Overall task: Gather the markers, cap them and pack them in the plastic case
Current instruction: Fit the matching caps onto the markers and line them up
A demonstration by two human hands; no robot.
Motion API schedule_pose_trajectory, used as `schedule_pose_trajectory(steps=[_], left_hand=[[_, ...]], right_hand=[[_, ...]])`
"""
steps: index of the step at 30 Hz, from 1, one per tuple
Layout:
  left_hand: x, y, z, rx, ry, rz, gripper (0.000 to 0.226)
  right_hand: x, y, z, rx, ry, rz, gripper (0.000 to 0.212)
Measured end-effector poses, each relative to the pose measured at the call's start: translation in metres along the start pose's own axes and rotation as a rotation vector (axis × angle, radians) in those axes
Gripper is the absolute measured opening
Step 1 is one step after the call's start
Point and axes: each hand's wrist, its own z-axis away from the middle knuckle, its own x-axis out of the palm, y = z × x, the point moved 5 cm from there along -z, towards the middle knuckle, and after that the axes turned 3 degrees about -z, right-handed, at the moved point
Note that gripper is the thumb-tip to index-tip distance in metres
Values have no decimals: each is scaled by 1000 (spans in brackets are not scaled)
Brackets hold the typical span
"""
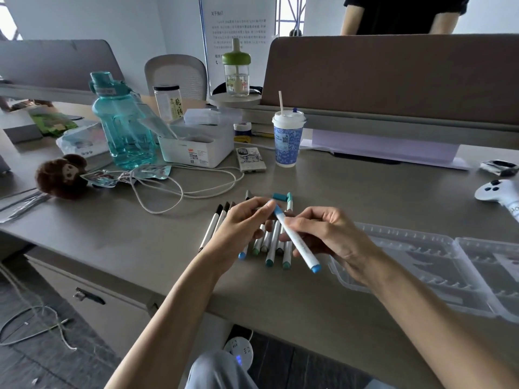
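My right hand [327,237] grips a white marker with blue ends [299,242], tilted over the desk. My left hand [241,226] pinches the blue cap at its upper end. Below the hands lie several white markers [271,248] in a loose row, with dark-capped ones [214,224] at the left. A loose teal cap [279,196] and a teal-tipped marker [289,200] lie just behind. The clear plastic case [421,256] lies open to the right, with nothing in its slots.
A paper cup with a straw [288,138], a white box [193,144], a teal water bottle [123,124], a power bank with white cable [251,160] and a plush toy [61,175] stand behind. A white controller [497,192] lies far right. A person stands beyond the divider.
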Motion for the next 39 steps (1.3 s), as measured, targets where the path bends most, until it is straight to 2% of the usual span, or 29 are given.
schedule_pose_trajectory(steps=[4, 9, 14, 17, 19, 22, 24, 33, 39], left_hand=[[-5, 4, 1, -5, 7, 20, 21], [-5, 4, 3, -5, -14, 45, 27], [-24, 2, -3, -44, 222, 75, 21], [-41, 3, -8, -30, 350, -53, 16], [-55, 2, -13, -30, 424, -252, 23], [-67, 1, -18, -36, 427, -568, 32], [-69, 0, -19, -44, 401, -693, 33], [-71, -1, -26, -43, 377, -803, 33], [-63, -6, -25, -73, 304, -937, 38]], right_hand=[[3, -1, -1, -75, 30, 52, 22], [2, -4, -3, -164, 97, 108, 24], [-1, -4, -2, -169, 141, 167, 16], [-5, -4, -2, -179, 152, 190, 13], [-6, -4, -2, -186, 145, 180, 12], [-6, -4, -3, -188, 128, 200, 13], [-5, -4, -3, -181, 114, 223, 17], [-7, -1, -5, -156, 122, 241, 18], [-8, 0, -4, -163, 123, 256, 17]])
